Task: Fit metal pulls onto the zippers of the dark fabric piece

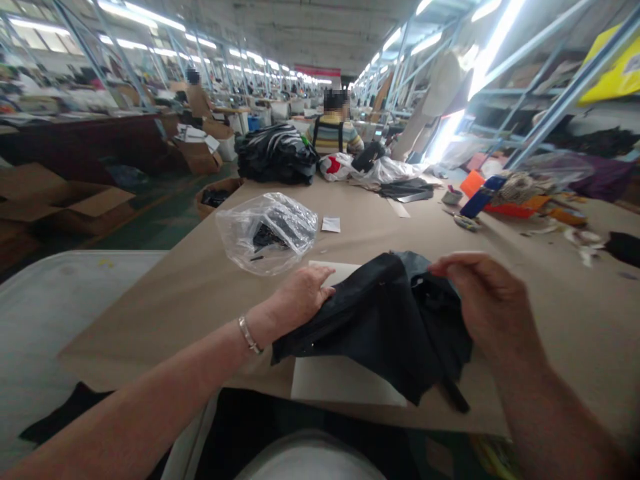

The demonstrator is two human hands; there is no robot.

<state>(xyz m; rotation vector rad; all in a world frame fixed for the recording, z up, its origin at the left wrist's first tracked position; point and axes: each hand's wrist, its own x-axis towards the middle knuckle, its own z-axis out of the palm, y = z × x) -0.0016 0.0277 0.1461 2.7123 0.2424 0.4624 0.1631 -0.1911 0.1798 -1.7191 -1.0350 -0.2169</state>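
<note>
A long workshop hall runs back under rows of strip lights [257, 58], with pale blue metal frames on both sides and a seated person [333, 133] in a striped top beyond the far end of the worktop [240, 300]. The worktop has a brown covering, and near its front edge lies a white sheet [345, 383], partly hidden under a black cloth piece [370, 327]. The cloth is draped in loose folds between the two hands, with a narrow dark strip [455, 396] sticking out at its lower right. The left hand [303, 293], with a bracelet [249, 335] at its wrist, is at the cloth's upper left edge; its thumb and forefinger tips stand a little apart, and I cannot tell whether the other fingers grip the fabric. The right hand [487, 300] has its thumb and fingertips pinched together on the cloth's upper right edge. Beyond the left hand sits a clear plastic bag [273, 233] with dark things inside, and just to its right is a small white paper [331, 225]. A heap of dark fabric [275, 153] stands at the far left end, with white plastic bags [387, 169] to its right. Towards the right are an orange tray [515, 211], an upright blue item [483, 197] and scattered scraps [583, 243]
</note>
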